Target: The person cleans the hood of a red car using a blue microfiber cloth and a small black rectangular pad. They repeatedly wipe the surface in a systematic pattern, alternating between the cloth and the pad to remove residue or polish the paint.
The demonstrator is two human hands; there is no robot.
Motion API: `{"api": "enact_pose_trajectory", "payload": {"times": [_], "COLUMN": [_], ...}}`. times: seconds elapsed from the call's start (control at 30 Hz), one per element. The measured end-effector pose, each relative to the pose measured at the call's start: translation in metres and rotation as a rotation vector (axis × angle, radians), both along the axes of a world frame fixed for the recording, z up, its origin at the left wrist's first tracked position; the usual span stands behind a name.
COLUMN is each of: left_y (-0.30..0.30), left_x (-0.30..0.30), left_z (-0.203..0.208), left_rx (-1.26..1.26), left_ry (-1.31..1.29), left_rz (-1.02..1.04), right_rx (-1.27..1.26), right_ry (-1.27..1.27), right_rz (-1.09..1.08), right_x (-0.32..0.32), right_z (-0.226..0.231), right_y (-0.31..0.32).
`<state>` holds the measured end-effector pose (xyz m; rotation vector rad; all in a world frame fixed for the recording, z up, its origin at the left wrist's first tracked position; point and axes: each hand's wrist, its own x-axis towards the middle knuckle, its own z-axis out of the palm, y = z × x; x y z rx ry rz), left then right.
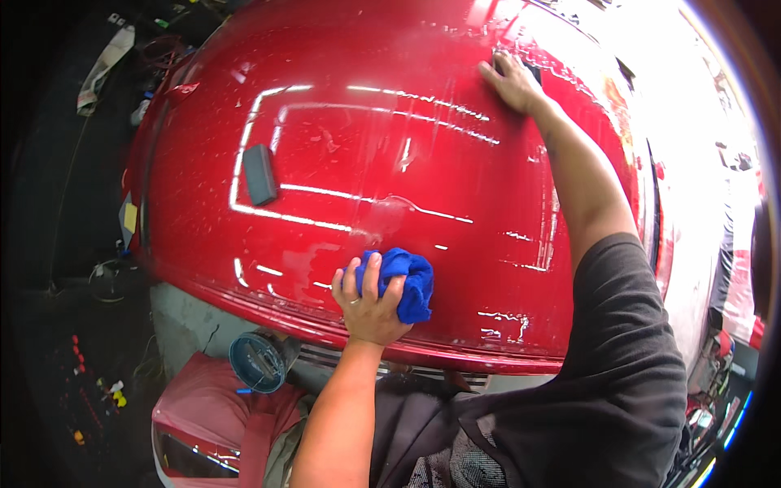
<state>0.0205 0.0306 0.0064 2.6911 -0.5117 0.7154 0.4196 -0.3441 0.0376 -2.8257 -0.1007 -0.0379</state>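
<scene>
Beneath both hands spreads a glossy red car panel, wet in places with streaks and drops. My left hand presses a bunched blue cloth onto its near part, fingers curled over the cloth's left side. Stretched out to the far right, my right hand bears down on a dark block; most of that block is hidden under the palm and fingers. A separate dark grey block lies on the panel at the left, apart from either hand.
Below the panel's near edge, left of my body, stands a blue-rimmed bucket beside a dull red covered object. Small coloured items lie on the dark floor at the left. Cluttered gear is at the right.
</scene>
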Motion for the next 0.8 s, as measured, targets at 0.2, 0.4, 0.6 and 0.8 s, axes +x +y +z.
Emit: {"api": "enact_pose_trajectory", "payload": {"times": [0.2, 0.4, 0.6, 0.8], "left_y": [0.017, -0.003, 0.01, 0.0], "left_x": [-0.009, 0.002, -0.009, 0.0], "left_z": [0.002, 0.007, 0.0, 0.003], "left_rx": [0.083, 0.068, 0.046, -0.05], "left_ry": [0.058, 0.057, 0.058, 0.035], "left_rz": [0.092, 0.077, 0.09, 0.037], "right_rx": [-0.218, -0.114, -0.135, 0.136], "right_ry": [0.002, 0.267, 0.093, 0.164], "right_rz": [0.13, 0.29, 0.151, -0.063], "right_x": [-0.188, -0.5, -0.232, -0.009], "right_z": [-0.007, 0.01, -0.012, 0.006], "right_y": [0.087, 0.065, 0.027, -0.037]}}
